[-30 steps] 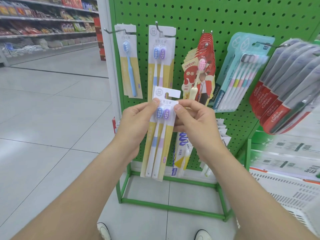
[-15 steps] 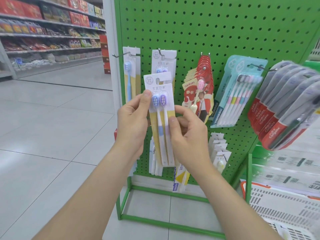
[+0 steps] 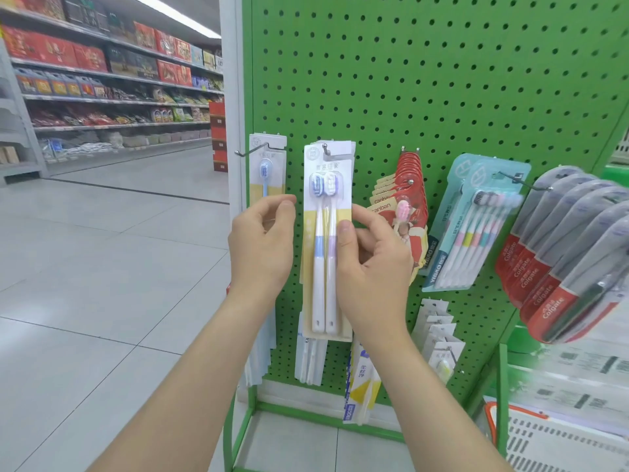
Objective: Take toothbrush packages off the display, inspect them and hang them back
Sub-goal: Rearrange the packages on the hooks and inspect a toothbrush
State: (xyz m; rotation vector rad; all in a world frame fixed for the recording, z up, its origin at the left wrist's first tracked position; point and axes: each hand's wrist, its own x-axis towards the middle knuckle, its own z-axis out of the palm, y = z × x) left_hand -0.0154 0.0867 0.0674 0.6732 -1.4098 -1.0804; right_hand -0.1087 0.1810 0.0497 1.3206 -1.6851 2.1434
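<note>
Shop aisle: floor (image 3: pixel 102 267) is laid w/ big pale grey tiles, glossy. Long shelves (image 3: pixel 112 97) along the left are packed w/ red boxes & snack bags. A light strip (image 3: pixel 173 15) is mounted on the ceiling. Red cartons (image 3: pixel 217 137) are stacked just behind a white post (image 3: pixel 229 80).

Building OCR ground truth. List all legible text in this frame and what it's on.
"Colgate": on the red packs, far right, repeated.
"canban": on the red-and-yellow cards.
"YIBAO": on the side strip of the teal multi-brush pack.
Too blurred to read: the print on the two-brush pack, the yellow-and-white pack below it, and the aisle shelf boxes.
</note>
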